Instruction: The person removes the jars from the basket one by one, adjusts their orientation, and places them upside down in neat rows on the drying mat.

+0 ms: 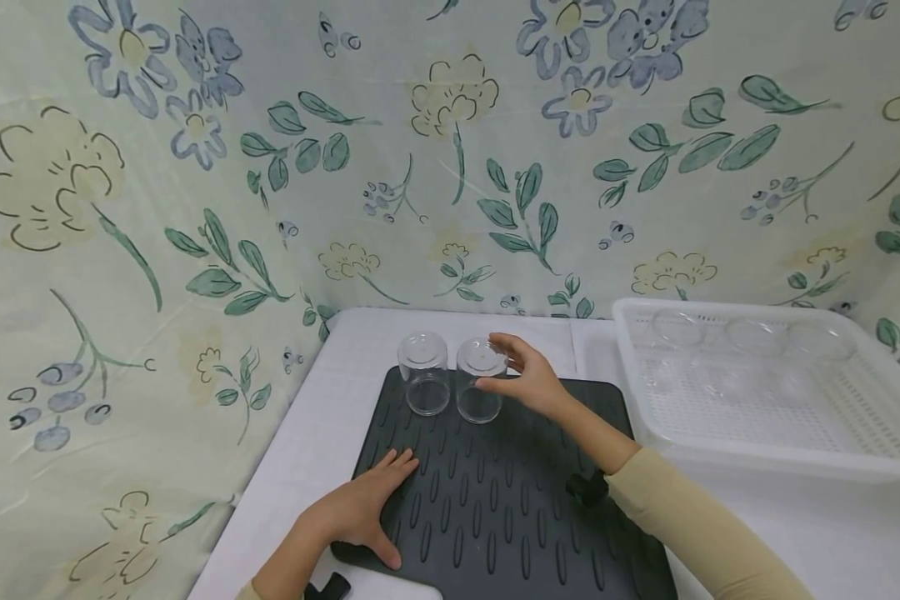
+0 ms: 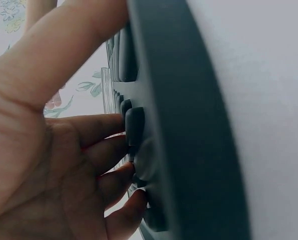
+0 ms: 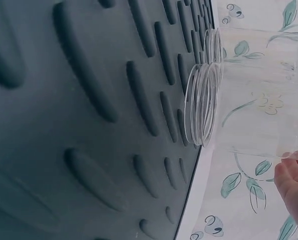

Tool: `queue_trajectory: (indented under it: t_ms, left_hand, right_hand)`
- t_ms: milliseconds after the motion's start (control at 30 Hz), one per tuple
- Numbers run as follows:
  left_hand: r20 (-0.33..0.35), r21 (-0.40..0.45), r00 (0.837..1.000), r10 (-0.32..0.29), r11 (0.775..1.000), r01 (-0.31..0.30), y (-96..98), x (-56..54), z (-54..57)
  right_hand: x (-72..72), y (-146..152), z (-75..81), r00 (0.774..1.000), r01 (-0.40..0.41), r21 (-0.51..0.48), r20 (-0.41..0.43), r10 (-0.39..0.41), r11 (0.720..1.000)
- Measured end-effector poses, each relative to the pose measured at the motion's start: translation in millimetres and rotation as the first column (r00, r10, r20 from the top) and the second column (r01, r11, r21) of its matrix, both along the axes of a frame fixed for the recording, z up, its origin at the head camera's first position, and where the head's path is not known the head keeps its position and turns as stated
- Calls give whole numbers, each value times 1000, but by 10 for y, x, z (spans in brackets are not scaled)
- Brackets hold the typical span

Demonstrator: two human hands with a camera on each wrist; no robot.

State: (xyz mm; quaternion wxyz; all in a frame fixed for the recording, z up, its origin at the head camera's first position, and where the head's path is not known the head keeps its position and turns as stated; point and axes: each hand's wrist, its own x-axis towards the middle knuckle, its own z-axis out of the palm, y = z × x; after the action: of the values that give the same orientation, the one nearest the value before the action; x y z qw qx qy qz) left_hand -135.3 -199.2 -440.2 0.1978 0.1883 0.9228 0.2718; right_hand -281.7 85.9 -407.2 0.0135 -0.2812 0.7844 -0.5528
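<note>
Two clear jars [image 1: 423,379] stand side by side, mouth down, near the back edge of a dark ridged drying mat [image 1: 510,517]. My right hand [image 1: 528,379] holds the right-hand jar [image 1: 478,407], thumb on its near side and fingers near its upturned base. In the right wrist view, fingertips touch the wall of this jar [image 3: 254,110], and its ringed rim is at the mat surface. My left hand [image 1: 360,504] rests on the mat's left edge with fingers spread. The left wrist view shows its fingertips touching the mat's raised ridges [image 2: 134,125].
A white plastic basket [image 1: 765,452] at the right holds several clear jars [image 1: 753,337]. White cloth [image 1: 307,425] covers the table under the mat. Floral fabric [image 1: 420,167] hangs behind and along the left side.
</note>
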Motion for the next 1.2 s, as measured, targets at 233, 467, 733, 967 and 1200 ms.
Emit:
queue_trajectory:
  t_ms: [233, 467, 733, 967, 1200]
  left_hand:
    - [9, 4, 1000, 1, 1000, -1, 0, 0, -11]
    - [25, 19, 1000, 9, 1000, -10, 1, 4, -16]
    - [34, 27, 999, 6, 1000, -7, 12, 9, 13]
    - [35, 43, 999, -2, 999, 1, 9, 0, -6]
    - [45, 54, 999, -5, 999, 2, 2, 7, -1]
  right_hand:
    - [47, 40, 37, 1000, 6, -5, -14, -6, 1000]
    - [110, 223, 170, 998, 56, 0, -13, -56, 998]
    - [184, 537, 346, 987, 151, -1, -47, -151, 989]
    - [205, 888, 444, 965, 251, -5, -78, -251, 968]
    - [246, 1254, 515, 931, 354, 56, -118, -346, 934]
